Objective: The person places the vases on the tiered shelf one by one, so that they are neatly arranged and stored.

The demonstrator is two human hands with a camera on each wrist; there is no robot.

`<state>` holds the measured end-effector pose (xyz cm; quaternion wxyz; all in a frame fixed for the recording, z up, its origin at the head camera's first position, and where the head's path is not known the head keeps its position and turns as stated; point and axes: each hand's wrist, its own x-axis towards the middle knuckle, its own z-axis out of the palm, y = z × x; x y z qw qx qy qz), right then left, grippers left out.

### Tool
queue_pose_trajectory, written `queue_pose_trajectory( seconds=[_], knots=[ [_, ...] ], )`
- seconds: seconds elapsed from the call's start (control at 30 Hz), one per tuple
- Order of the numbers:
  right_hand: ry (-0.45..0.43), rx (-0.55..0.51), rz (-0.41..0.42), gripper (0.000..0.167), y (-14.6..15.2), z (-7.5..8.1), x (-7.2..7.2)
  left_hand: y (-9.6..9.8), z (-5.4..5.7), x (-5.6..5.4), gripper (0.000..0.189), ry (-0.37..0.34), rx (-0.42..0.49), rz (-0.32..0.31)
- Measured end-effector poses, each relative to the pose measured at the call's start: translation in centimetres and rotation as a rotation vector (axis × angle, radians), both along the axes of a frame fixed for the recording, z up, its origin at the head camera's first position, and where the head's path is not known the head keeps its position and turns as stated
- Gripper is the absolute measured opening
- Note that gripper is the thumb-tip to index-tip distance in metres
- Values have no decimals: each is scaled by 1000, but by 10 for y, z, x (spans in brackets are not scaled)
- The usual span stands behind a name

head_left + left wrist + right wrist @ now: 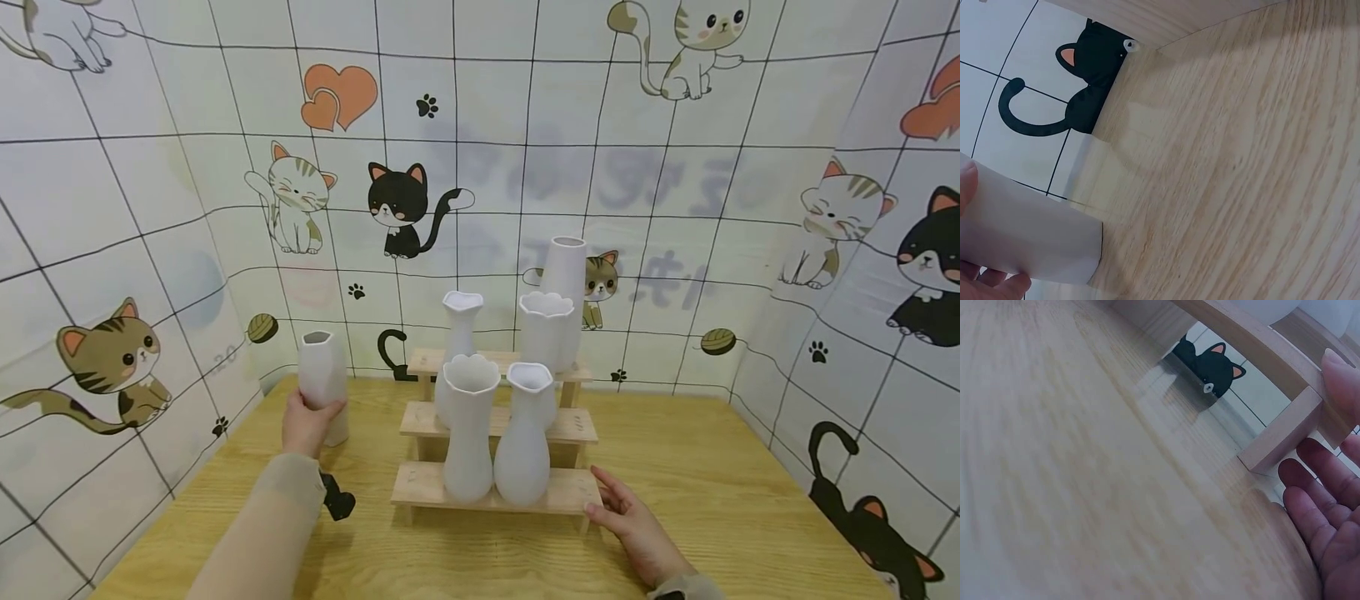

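At the left of the head view, my left hand grips a white angular vase, which stands upright. The left wrist view shows fingers on both sides of this vase, its lower end close to the tabletop. My right hand holds the right end of the lowest step of a three-step wooden stand. In the right wrist view the thumb lies on the step's edge, with curled fingers beside the stand's leg. A scalloped vase and a round-bellied vase occupy that lowest step.
Behind them on the stand are a narrow-necked vase, another scalloped vase and a tall plain vase. The wood-grain table is enclosed by cat-patterned sheets at the back and sides.
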<state>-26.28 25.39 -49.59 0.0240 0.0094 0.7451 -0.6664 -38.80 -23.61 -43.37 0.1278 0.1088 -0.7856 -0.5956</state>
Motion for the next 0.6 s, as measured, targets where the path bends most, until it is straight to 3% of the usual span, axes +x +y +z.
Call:
queue_pose_trajectory(
  seconds=[0.3,0.6],
  knots=[
    [-2,4,-1,72,-1,1,0,-2,0,0,84,8,-29,66],
    [-4,-8,2,73,0,2,0,-4,1,1,86,-6,-35,42]
  ],
)
